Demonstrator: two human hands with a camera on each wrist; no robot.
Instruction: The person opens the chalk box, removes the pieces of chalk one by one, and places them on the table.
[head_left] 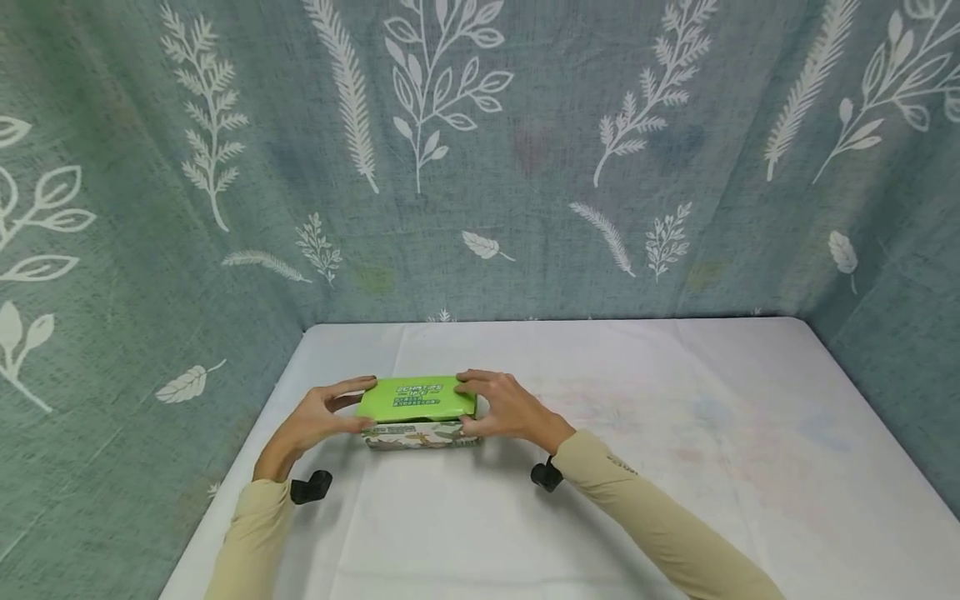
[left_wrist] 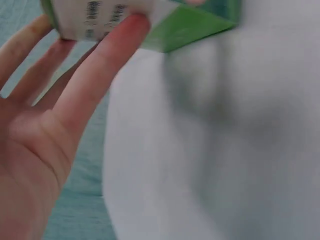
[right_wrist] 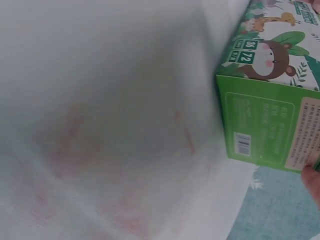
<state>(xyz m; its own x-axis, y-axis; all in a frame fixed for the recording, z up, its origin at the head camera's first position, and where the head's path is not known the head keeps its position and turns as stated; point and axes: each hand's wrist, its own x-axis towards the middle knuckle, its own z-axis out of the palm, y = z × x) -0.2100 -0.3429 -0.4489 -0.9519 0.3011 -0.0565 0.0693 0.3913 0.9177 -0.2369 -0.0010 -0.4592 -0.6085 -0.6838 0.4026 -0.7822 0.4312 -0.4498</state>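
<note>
A small cardboard box (head_left: pixel 420 435) with a bright green lid (head_left: pixel 420 400) and cartoon animals on its sides is held between two hands. My left hand (head_left: pixel 318 421) grips its left end, thumb at the front corner and fingers at the back. On the right end, my right hand (head_left: pixel 510 408) has its fingers over the lid's edge and the thumb at the front. A thin dark gap shows under the lid's front edge. In the left wrist view a fingertip presses a white panel with barcodes (left_wrist: pixel 92 15). A green end panel (right_wrist: pixel 262 125) shows in the right wrist view.
A white cloth (head_left: pixel 637 467) with faint reddish stains covers the table. Green-grey curtains (head_left: pixel 525 233) with white leaf prints stand behind and at both sides. Black wrist cameras (head_left: pixel 311 487) sit at the cuffs of beige sleeves (head_left: pixel 652 508).
</note>
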